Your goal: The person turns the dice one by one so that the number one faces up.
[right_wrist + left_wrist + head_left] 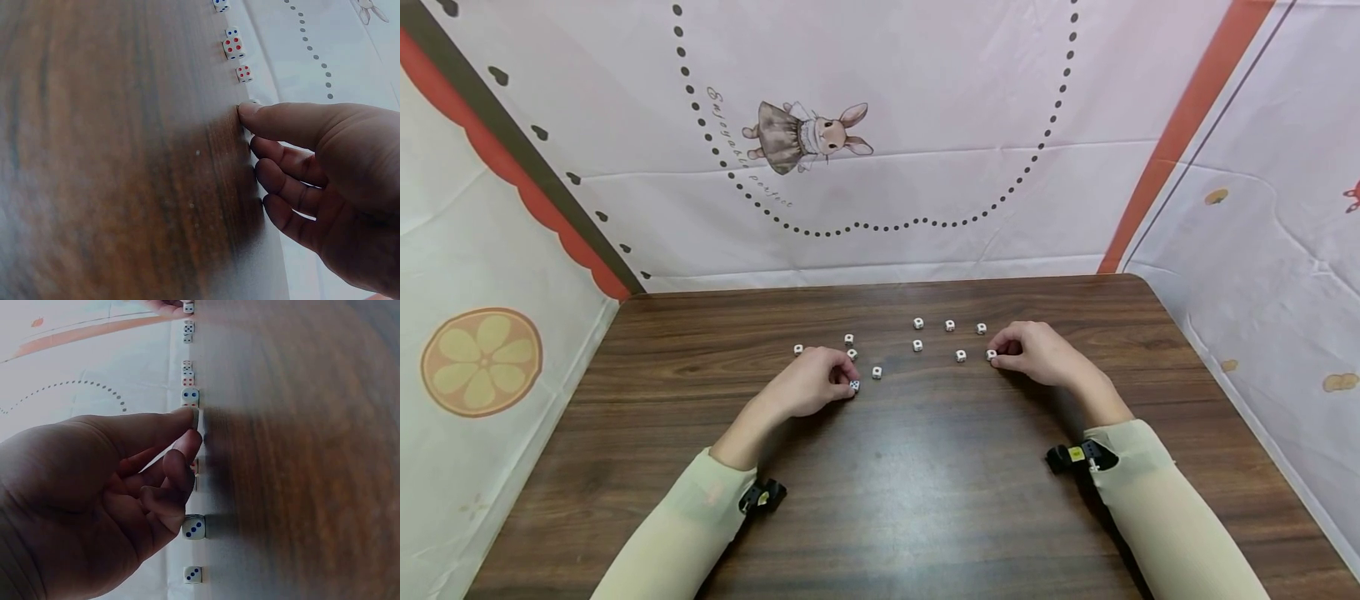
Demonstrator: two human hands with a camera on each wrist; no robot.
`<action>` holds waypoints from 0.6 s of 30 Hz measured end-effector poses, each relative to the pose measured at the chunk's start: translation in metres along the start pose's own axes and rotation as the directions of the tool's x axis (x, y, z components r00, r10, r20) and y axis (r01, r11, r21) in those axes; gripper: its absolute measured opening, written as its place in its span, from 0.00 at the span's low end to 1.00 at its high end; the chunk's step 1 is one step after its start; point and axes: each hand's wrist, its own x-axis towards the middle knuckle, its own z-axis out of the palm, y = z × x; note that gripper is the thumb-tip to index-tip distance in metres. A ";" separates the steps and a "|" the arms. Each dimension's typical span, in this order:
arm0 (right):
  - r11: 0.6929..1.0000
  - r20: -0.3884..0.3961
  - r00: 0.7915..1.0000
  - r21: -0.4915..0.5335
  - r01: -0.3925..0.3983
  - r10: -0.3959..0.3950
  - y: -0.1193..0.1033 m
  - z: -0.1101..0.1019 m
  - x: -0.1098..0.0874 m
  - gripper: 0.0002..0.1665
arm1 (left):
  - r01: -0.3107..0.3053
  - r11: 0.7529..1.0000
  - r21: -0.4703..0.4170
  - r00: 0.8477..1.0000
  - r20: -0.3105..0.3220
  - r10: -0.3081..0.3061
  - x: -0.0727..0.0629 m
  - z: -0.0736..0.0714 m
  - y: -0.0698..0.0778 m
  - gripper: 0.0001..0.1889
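Observation:
My left hand pinches a small white die between thumb and fingers, low at the tabletop. That die shows several dark pips on top, while the dice around it show a single one. In the left wrist view the thumb largely hides it. Close by lie a die just beyond the fingers and another to their right. On the right, my right hand holds a die by its thumb and index finger at the table. The right wrist view hides most of that die behind the thumb.
Two dice, one at the left and one farther back, lie beyond my left hand. Between the hands stand several more, including a back die and a nearer die. The brown wooden table meets a printed cloth behind.

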 end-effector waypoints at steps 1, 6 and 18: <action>1.000 -0.001 1.000 0.001 0.000 0.000 0.000 0.000 0.000 0.06 | 0.007 1.000 0.003 1.000 0.000 -0.007 0.000 0.000 0.000 0.06; 1.000 -0.001 1.000 0.002 0.004 -0.004 0.000 0.000 0.000 0.05 | 0.011 1.000 0.022 1.000 0.003 -0.011 -0.001 0.001 0.000 0.06; 1.000 0.000 1.000 -0.001 0.011 -0.011 0.002 0.001 0.001 0.05 | -0.002 0.999 0.041 1.000 0.002 0.002 0.000 0.001 -0.002 0.07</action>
